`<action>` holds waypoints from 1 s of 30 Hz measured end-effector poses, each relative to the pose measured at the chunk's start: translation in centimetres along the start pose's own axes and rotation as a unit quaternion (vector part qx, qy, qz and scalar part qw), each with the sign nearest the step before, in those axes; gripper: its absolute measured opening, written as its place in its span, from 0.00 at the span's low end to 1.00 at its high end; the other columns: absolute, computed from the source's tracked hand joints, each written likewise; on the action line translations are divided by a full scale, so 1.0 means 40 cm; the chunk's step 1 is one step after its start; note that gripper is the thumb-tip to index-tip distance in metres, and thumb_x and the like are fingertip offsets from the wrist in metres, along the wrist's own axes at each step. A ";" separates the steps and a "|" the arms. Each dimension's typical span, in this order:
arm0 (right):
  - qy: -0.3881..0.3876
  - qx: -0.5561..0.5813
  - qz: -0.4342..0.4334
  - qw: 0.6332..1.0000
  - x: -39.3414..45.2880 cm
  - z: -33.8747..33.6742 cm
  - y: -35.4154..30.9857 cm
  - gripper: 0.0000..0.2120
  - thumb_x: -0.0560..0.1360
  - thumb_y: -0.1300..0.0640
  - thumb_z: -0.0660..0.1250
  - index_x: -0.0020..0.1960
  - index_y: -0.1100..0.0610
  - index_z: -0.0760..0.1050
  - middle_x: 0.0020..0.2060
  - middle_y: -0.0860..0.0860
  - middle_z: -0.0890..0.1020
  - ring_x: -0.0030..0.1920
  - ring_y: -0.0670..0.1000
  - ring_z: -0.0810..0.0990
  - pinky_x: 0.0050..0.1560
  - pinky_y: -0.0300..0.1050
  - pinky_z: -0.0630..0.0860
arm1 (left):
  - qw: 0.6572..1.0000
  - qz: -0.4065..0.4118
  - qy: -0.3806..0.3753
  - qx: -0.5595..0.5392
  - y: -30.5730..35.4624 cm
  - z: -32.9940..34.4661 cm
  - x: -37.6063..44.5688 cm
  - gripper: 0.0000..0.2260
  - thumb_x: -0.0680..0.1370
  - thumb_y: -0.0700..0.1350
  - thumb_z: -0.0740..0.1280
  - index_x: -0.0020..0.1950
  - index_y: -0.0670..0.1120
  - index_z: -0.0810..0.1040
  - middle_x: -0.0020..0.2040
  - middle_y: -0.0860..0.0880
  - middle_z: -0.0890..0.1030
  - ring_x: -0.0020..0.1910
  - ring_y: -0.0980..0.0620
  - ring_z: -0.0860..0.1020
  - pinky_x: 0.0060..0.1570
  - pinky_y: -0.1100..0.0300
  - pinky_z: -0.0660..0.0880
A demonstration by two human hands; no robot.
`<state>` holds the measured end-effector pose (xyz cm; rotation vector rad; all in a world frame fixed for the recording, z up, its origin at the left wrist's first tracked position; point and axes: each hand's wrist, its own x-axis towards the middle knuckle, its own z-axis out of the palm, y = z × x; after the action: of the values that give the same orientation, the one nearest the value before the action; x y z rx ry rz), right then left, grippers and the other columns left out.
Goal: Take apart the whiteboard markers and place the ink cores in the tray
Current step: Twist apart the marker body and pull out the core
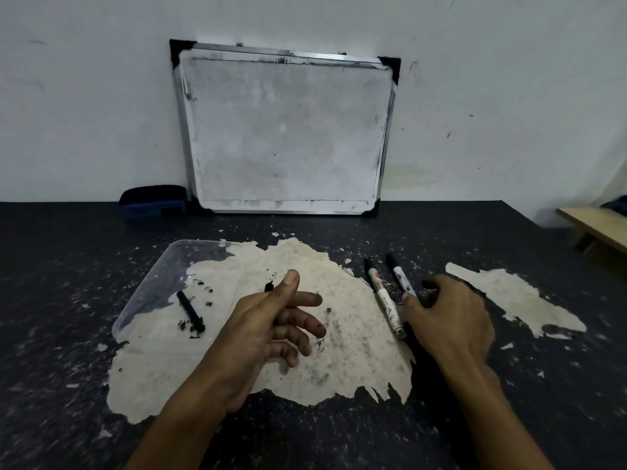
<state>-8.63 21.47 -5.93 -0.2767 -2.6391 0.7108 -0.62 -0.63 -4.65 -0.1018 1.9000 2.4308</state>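
A clear plastic tray (pixel 152 283) lies at the left of the table, with one black ink core (pixel 190 312) inside among ink smudges. Two white whiteboard markers with black caps lie side by side at centre right: the left marker (pixel 385 300) and the right marker (pixel 400 276). My right hand (pixel 448 320) rests palm down beside them. Its index fingertip touches the near end of the right marker and its thumb stays apart from it. My left hand (pixel 271 323) hovers over the table's middle, fingers spread, ink-stained and holding nothing. A small black piece (pixel 269 286) shows just behind its thumb.
A whiteboard (pixel 285 130) leans on the wall at the back, with a blue eraser (pixel 152 200) to its left. The dark tabletop (pixel 68 334) has large peeled pale patches (pixel 339 351). A wooden bench edge (pixel 597 228) sticks in at the right.
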 end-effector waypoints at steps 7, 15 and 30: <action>-0.025 -0.099 -0.064 0.993 -0.028 0.016 -0.031 0.18 0.65 0.37 0.72 0.43 0.50 0.84 0.51 0.51 0.76 0.56 0.55 0.70 0.54 0.55 0.69 | 1.000 0.013 0.010 -0.006 0.002 -0.001 0.001 0.30 0.66 0.68 0.68 0.51 0.43 0.85 0.41 0.37 0.85 0.30 0.47 0.79 0.26 0.58 0.73; 0.004 -0.045 -0.075 0.996 -0.029 0.009 -0.030 0.13 0.67 0.44 0.73 0.41 0.54 0.84 0.45 0.50 0.75 0.52 0.55 0.72 0.52 0.54 0.71 | 0.997 0.067 0.023 0.029 0.006 0.002 -0.009 0.22 0.69 0.61 0.70 0.50 0.44 0.85 0.38 0.41 0.85 0.31 0.49 0.78 0.26 0.61 0.73; -0.228 0.494 -0.136 0.828 -0.059 -0.053 -0.079 0.14 0.69 0.46 0.73 0.39 0.57 0.85 0.30 0.54 0.84 0.31 0.46 0.80 0.36 0.37 0.77 | 0.809 0.359 0.107 0.453 -0.017 0.068 -0.030 0.17 0.73 0.53 0.70 0.60 0.50 0.82 0.48 0.67 0.75 0.49 0.61 0.74 0.47 0.56 0.73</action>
<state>-5.88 19.04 -3.36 0.6208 -2.1954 2.0687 0.59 2.17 -4.56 0.4870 3.4519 1.4463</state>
